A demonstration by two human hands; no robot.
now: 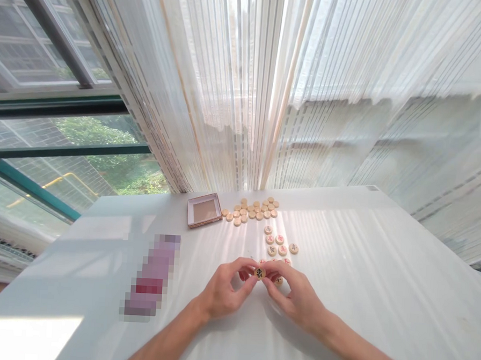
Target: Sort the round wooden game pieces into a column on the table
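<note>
Between the fingertips of both hands is a round wooden Chinese chess piece (259, 273), its black character turned toward me. My left hand (227, 287) pinches its left side, and my right hand (293, 293) pinches its right side. Just beyond my fingers several face-up pieces lie in a loose cluster, among them a red-marked piece (282, 250), a black-marked piece (272, 250) and another black-marked piece (294, 249) off to the right. A few more pieces are partly hidden behind and under my hands.
Farther back on the white table (366, 245) lie several plain-side-up pieces (251, 208). An open shallow box (189, 220) stands left of them. A pixelated purple object (152, 277) lies on the left. Striped sheer curtains (245, 94) hang at the table's far edge, beside a window.
</note>
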